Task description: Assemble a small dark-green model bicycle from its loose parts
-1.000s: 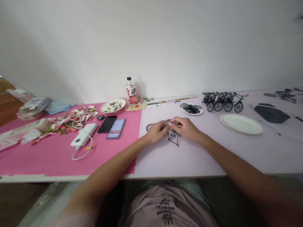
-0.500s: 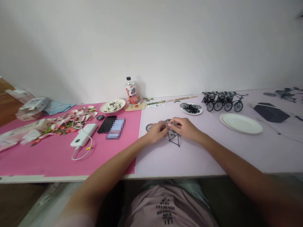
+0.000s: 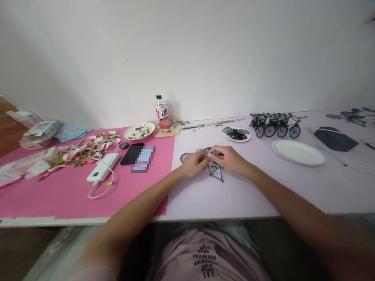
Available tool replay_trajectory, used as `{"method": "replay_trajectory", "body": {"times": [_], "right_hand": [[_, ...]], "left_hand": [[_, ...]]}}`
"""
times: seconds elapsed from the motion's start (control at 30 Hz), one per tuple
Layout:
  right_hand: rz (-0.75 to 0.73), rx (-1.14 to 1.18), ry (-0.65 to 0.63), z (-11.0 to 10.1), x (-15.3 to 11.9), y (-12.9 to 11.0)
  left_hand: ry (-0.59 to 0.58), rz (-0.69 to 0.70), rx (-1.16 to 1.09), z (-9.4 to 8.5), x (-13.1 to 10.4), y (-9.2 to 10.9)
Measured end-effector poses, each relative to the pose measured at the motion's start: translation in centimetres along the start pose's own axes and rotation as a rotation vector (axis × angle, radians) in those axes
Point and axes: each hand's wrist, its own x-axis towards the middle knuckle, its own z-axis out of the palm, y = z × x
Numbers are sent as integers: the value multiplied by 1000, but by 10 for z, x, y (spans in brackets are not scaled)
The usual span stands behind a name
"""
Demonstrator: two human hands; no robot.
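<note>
The fingers of the left hand [image 3: 195, 163] and right hand [image 3: 227, 156] meet, pinching the bicycle frame [image 3: 216, 175], exact grip hidden; it slants toward five o'clock, its near end wheelless, so seemingly unfinished; a wheel [image 3: 184, 157] shows at nine; seemingly finished bicycles [image 3: 282, 130] stand at two, near piled parts [image 3: 238, 134], likely still unused.

One view looks from the person's head, forward and down, across the near desk [image 3: 249, 199] to the wall [image 3: 205, 58] behind, their shirt [image 3: 183, 253] at the bottom edge.
</note>
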Motion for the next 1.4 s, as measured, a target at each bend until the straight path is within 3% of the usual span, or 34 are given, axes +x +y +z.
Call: {"method": "replay_trajectory", "body": {"times": [1.4], "right_hand": [[10,-61,-52,0,1,4]], "left_hand": [[-12,-5,94,-1,-1,2]]}}
